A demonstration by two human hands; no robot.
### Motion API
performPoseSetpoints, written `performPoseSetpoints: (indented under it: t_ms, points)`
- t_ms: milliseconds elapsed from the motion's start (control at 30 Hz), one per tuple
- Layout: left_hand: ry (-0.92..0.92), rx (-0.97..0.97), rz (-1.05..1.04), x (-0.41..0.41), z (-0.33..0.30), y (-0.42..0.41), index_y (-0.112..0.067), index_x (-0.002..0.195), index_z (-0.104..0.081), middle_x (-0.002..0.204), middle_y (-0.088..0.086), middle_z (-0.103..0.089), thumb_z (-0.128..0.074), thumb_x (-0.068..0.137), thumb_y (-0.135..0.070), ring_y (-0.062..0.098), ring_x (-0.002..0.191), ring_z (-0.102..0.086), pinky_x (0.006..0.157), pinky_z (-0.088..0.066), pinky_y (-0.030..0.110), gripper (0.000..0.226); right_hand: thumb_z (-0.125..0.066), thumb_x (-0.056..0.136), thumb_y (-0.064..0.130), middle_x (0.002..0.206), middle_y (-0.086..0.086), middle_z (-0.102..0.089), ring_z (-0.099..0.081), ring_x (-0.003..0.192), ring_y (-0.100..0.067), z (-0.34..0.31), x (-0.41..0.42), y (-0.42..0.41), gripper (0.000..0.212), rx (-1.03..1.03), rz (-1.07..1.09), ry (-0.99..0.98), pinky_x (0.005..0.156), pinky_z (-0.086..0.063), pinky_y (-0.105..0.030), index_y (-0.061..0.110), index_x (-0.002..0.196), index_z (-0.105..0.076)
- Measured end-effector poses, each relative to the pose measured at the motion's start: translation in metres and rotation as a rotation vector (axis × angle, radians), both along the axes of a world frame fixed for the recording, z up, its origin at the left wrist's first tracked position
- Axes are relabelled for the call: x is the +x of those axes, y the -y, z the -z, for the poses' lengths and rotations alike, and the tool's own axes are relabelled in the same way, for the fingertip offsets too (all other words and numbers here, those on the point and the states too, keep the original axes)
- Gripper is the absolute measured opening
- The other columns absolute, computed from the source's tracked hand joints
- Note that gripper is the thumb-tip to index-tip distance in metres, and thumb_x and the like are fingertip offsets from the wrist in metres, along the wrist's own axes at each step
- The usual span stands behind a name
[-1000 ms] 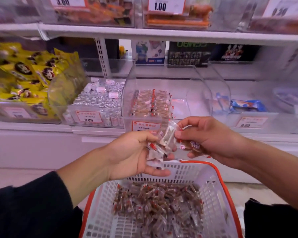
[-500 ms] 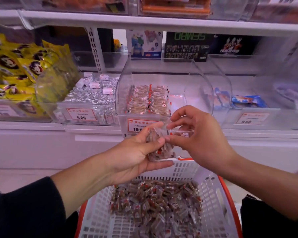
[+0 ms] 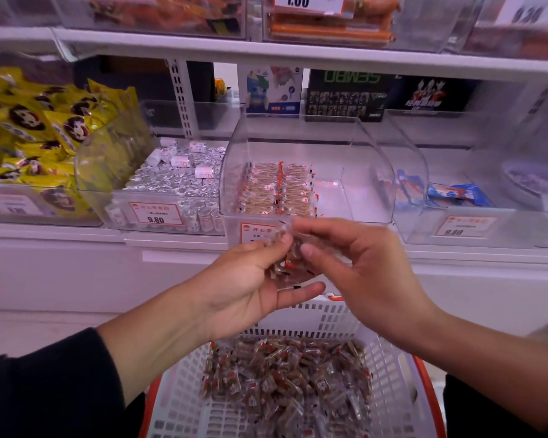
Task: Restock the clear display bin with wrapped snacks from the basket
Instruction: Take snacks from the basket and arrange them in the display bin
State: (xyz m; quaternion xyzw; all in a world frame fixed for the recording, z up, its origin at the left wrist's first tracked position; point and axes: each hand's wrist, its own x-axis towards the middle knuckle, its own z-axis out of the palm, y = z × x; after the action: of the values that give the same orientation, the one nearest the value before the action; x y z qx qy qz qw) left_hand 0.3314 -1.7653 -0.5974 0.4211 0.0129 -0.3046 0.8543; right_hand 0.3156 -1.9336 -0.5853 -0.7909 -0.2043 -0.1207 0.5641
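Head view: two hands, left hand (image 3: 247,279) and right hand (image 3: 358,263), fingers pinching one snack bunch (image 3: 290,259).

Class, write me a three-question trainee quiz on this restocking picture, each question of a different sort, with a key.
1. True or false: the snacks in the clear bin lie stacked at its left side.
2. Multiple choice: the left hand holds A) a price tag B) a bunch of wrapped snacks C) nothing.
3. Fill in: the loose snacks wait in a white ____ with a red rim, below the right hand.

Key: 1 true; 2 B; 3 basket.
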Motion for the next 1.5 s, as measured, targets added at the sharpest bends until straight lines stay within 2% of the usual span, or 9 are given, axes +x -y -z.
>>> performPoseSetpoints:
  t_ms: [167,233,533,667,800,1000,1133,1200,1500]
  points:
    - [0.025,-0.036,0.059,0.001,-0.009,-0.004,-0.003,0.13,-0.06,0.12,0.02,-0.063,-0.048,0.095,-0.028,0.03,0.104,-0.067,0.086,-0.058,0.049,0.045,-0.046,0.094,0.015,0.114,0.003,-0.069,-0.062,0.11,-0.009,-0.003,0.001,0.003,0.032,-0.141,-0.153,-0.044,0.098,-0.047,-0.026,0.02,0.121,-0.062]
    - [0.047,-0.042,0.059,-0.001,-0.011,-0.005,0.0,0.128,-0.059,0.112,0.021,-0.065,-0.053,0.094,-0.023,0.03,0.1,-0.068,0.084,-0.058,0.048,0.042,-0.049,0.094,0.0,0.125,0.013,-0.066,-0.055,0.122,0.002,-0.005,0.006,0.007,0.041,-0.204,-0.144,-0.008,0.106,-0.038,-0.015,0.02,0.126,-0.067]
    - [0.148,0.197,0.256,-0.006,-0.023,-0.011,0.0,0.133,-0.051,0.097,0.014,-0.069,-0.061,0.084,-0.002,0.027,0.094,-0.071,0.072,-0.061,0.041,0.05,-0.078,0.08,0.007,0.14,0.013,-0.055,-0.049,0.131,-0.003,-0.02,0.023,0.029,0.073,-0.29,-0.352,-0.242,0.109,-0.043,-0.031,0.022,0.143,-0.045]
    - [0.16,0.252,0.292,-0.007,-0.026,-0.01,-0.002,0.134,-0.046,0.093,0.013,-0.07,-0.063,0.08,0.0,0.026,0.087,-0.072,0.069,-0.061,0.037,0.056,-0.075,0.081,-0.002,0.128,-0.005,-0.064,-0.06,0.12,-0.024,-0.023,0.021,0.03,0.061,-0.258,-0.419,-0.294,0.106,-0.047,-0.038,0.012,0.136,-0.054]
    - [0.169,0.299,0.211,-0.004,-0.032,-0.007,-0.01,0.135,-0.043,0.093,0.015,-0.07,-0.071,0.075,-0.001,0.021,0.069,-0.07,0.054,-0.056,0.028,0.067,-0.082,0.074,-0.001,0.105,-0.004,-0.07,-0.066,0.098,-0.018,-0.034,0.022,0.032,0.05,-0.307,-0.366,-0.23,0.094,-0.053,-0.038,0.015,0.119,-0.066]
    - [0.361,0.353,0.008,0.031,-0.068,-0.014,-0.014,0.128,-0.057,0.116,0.014,-0.071,-0.072,0.082,-0.025,0.026,0.092,-0.072,0.064,-0.06,0.032,0.05,-0.087,0.068,0.006,0.086,-0.01,-0.073,-0.065,0.071,-0.013,-0.074,0.065,0.039,0.032,-0.255,-0.168,-0.176,0.067,-0.054,-0.036,0.014,0.094,-0.07]
    - [0.743,1.015,-0.303,0.08,-0.077,-0.016,-0.026,0.112,-0.061,0.105,-0.004,-0.068,-0.068,0.092,-0.02,0.009,0.088,-0.07,0.072,-0.059,0.026,0.022,-0.087,0.069,0.01,0.076,-0.002,-0.073,-0.063,0.064,-0.009,-0.078,0.112,0.046,0.027,-0.233,-0.006,-0.216,0.063,-0.051,-0.025,0.016,0.089,-0.07]
    - [0.855,1.132,-0.28,0.098,-0.069,-0.011,-0.025,0.108,-0.064,0.096,-0.006,-0.066,-0.067,0.092,-0.016,0.005,0.079,-0.065,0.069,-0.056,0.019,0.018,-0.088,0.068,0.009,0.077,-0.008,-0.073,-0.061,0.059,-0.007,-0.069,0.125,0.044,0.029,-0.273,-0.027,-0.231,0.057,-0.05,-0.021,0.013,0.09,-0.069]
    - [0.801,1.095,-0.199,0.132,-0.029,-0.005,-0.029,0.089,-0.065,0.078,-0.017,-0.067,-0.062,0.095,-0.017,-0.001,0.074,-0.061,0.064,-0.042,0.009,0.013,-0.085,0.062,0.021,0.076,0.002,-0.068,-0.056,0.064,-0.008,-0.051,0.151,0.032,0.029,-0.645,-0.137,-0.25,0.059,-0.047,-0.027,0.023,0.085,-0.069]
